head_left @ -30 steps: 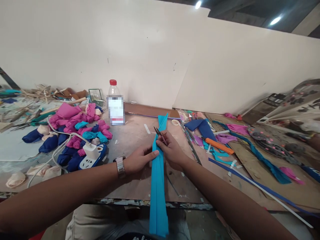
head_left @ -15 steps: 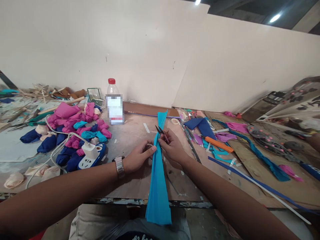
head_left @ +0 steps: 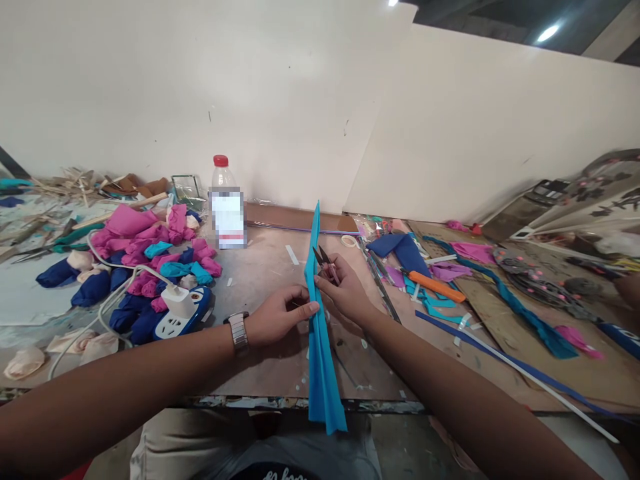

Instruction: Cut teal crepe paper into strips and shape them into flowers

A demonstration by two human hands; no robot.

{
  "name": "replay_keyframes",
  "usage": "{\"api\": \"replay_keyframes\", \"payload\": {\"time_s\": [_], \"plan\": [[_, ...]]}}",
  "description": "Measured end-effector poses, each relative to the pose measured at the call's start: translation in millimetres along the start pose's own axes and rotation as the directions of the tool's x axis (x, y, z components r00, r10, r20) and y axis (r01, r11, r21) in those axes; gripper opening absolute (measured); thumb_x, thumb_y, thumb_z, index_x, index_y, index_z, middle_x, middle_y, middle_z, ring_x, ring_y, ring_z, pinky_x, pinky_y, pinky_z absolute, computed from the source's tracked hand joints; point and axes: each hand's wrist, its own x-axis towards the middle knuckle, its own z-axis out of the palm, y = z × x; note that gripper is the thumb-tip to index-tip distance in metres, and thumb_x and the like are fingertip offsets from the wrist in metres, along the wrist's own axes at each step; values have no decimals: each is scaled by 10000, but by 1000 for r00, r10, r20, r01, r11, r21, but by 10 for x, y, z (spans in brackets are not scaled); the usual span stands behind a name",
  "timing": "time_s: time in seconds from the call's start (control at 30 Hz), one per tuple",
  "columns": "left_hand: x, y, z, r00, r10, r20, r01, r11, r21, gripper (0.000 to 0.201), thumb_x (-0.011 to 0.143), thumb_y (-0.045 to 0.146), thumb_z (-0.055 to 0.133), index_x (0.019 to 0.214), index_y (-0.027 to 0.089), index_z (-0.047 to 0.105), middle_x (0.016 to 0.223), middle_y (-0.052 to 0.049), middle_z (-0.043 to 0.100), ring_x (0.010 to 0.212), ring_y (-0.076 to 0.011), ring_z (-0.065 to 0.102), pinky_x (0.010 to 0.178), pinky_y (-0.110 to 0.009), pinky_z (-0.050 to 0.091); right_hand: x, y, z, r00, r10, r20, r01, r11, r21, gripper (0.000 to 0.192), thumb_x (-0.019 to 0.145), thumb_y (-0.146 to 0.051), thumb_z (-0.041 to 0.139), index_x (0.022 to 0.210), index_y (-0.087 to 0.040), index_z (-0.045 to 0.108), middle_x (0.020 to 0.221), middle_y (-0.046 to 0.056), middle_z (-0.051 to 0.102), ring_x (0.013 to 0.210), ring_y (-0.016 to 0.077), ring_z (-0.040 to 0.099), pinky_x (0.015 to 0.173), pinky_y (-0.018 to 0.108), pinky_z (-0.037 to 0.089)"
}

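Long folded blue paper strip (head_left: 320, 333) stands on edge over the desk (head_left: 270, 360), uncut as far as visible. Your left hand (head_left: 277, 319) pinches it; your right hand (head_left: 345, 293) grips small snips (head_left: 324, 263), blades parted beside it.

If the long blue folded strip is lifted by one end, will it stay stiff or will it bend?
The blue strip probably bends: its near end already hangs over the table edge. It looks thin and light, like paper or fabric. The left hand pinches it easily, so it likely creases rather than breaks.
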Motion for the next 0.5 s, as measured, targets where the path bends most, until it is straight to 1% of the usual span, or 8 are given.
{"api": "replay_keyframes", "payload": {"time_s": [0.07,0.17,0.33,0.4,0.5], "plan": [[1,-8,4,1000,12,0,-12,1000,-13,419,861,581,671,851,163,642,861,-48,647,829,-177,570,792,-306,475,-4,0,0,1000,-1,0,1,1000,-9,348,758,-408,787,869,-246,500,807,-24,495,777,157,467,729,281,435],[4,-27,17,1000,8,-4,-8,999,-43,368,858,528,698,894,163,662,909,-61,673,859,-190,602,814,-315,495,-14,8,-5,1000,6,-2,-6,1000,-30,352,760,-400,799,887,-246,509,823,-23,488,807,159,471,740,276,430],[11,-63,28,1000,7,-6,-8,999,-47,304,861,443,715,989,167,698,1045,-92,713,981,-233,653,912,-364,511,-31,21,-4,998,41,43,-42,999,1,396,746,-370,826,887,-244,479,793,-45,461,748,141,453,692,266,411],[13,-65,27,1000,13,-11,-13,999,-45,298,858,435,719,989,168,708,1056,-97,718,1000,-244,658,935,-382,512,-34,35,-2,997,55,63,-57,998,22,390,756,-364,819,888,-242,474,782,-48,465,731,138,457,681,267,414],[15,-53,28,1000,13,-20,-14,999,-39,295,849,434,727,974,167,716,1028,-97,725,984,-251,662,930,-391,517,-37,61,-2,995,74,73,-78,996,41,374,768,-363,807,905,-241,482,806,-38,521,755,147,503,698,280,441]]}}
